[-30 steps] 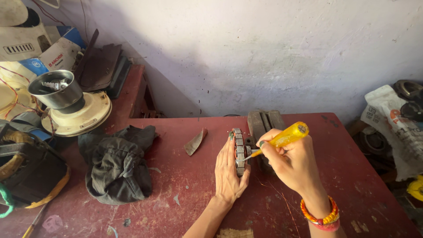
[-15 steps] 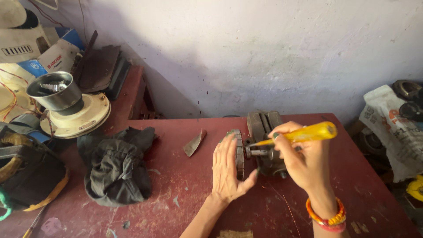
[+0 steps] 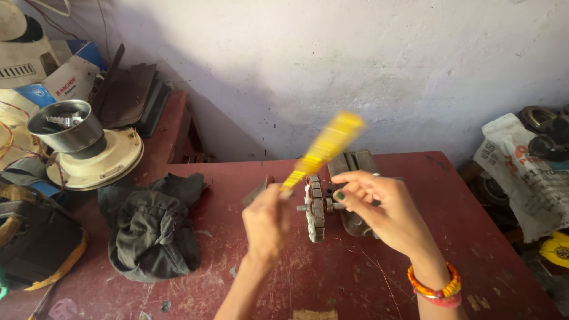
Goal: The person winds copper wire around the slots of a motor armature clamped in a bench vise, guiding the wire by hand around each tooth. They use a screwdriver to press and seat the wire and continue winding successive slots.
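left grip (image 3: pixel 267 222) clutches blurred yellow screwdriver (image 3: pixel 323 151); right grip (image 3: pixel 379 204), fingers curled loosely, touches upright rotor (image 3: pixel 314 208).

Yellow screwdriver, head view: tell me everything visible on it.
The yellow screwdriver shows a translucent-looking yellow plastic handle, motion-blurred. It is tilted, handle end up and to the right, tip end down at the left hand, which grips it. Its shaft and tip cannot be made out. It is held above the red table, beside the motor rotor.
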{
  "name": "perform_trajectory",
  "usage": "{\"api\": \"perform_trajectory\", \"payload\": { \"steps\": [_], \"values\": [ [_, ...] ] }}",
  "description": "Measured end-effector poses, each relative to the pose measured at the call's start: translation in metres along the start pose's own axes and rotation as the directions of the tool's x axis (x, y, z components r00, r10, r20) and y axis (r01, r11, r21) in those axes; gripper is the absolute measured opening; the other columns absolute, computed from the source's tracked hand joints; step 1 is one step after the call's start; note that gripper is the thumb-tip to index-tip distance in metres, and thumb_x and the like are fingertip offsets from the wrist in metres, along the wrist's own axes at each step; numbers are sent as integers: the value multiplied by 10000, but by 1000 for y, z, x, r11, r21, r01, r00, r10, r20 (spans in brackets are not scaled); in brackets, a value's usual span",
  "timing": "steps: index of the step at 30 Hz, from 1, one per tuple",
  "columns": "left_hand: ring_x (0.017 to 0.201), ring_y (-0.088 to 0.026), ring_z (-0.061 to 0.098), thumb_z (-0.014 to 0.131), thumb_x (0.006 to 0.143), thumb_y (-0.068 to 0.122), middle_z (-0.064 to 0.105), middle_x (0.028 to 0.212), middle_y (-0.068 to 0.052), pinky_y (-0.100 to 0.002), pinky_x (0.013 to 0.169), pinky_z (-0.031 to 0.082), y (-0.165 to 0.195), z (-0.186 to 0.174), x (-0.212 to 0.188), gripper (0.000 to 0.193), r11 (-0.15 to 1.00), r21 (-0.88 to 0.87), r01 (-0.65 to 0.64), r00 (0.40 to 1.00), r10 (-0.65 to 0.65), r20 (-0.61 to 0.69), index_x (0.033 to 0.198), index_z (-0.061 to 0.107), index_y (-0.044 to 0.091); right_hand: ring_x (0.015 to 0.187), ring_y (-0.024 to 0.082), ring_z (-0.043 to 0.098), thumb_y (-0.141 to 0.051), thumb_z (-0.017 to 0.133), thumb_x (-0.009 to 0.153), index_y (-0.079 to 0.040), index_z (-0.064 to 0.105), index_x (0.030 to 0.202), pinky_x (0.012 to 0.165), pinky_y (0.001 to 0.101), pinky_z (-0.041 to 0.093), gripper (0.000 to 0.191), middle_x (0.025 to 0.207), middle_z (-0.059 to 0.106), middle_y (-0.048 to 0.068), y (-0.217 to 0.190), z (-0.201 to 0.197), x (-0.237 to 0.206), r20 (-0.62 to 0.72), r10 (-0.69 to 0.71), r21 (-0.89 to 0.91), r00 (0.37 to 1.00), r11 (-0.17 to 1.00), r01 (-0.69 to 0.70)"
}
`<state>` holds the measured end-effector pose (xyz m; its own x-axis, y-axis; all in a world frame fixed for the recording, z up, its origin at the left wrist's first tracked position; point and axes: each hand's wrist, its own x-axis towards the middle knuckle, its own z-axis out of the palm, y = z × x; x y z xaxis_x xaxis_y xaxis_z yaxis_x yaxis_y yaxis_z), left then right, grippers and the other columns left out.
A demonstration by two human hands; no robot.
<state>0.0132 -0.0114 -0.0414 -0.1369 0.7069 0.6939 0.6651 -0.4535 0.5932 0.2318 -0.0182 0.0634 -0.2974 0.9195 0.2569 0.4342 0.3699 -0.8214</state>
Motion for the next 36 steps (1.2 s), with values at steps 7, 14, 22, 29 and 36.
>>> {"api": "perform_trajectory", "payload": {
  "steps": [7,14,22,29,36],
  "values": [
    [679,-295,688,618,949,174,713,782,-110,-415,574,537,-79,-45,-45,130,850,484,209,974,-226,-24,1012,679,79,623,176,635,-189,650,920,-110,689,1337,627,329,555,425,898,779,103,20,9,2,135,226,-324,965,930,-172],
    [1053,-332,625,652,841,271,676,1166,-207,-439,821,501,-74,-55,-43,427,679,728,97,994,-99,-40,1200,666,42,831,155,775,-136,618,935,22,611,1299,731,324,616,397,1020,773,115,69,43,-12,109,201,-147,974,972,-184],
    [1256,-326,567,614,992,238,575,1377,-196,-470,1077,460,-7,-7,-40,448,979,101,-174,964,149,219,1379,528,29,732,149,758,-20,669,870,45,671,1205,669,294,614,342,890,746,90,84,81,-29,-145,339,241,929,923,-299],
    [1333,-409,505,695,814,219,514,1445,-204,-498,1091,428,21,-9,-29,557,950,-172,-259,901,302,312,1352,604,106,492,115,660,-56,714,818,1,742,1094,461,289,516,283,766,743,59,44,81,-51,-275,169,-138,947,967,-213],
    [1346,-410,486,725,738,253,512,1452,-207,-521,1110,391,20,-24,-13,586,907,-188,-378,816,422,395,1296,646,93,445,225,574,-243,819,782,-140,776,1101,491,380,466,337,517,581,97,21,66,-49,-131,242,-407,962,871,-274]
  ]
}}
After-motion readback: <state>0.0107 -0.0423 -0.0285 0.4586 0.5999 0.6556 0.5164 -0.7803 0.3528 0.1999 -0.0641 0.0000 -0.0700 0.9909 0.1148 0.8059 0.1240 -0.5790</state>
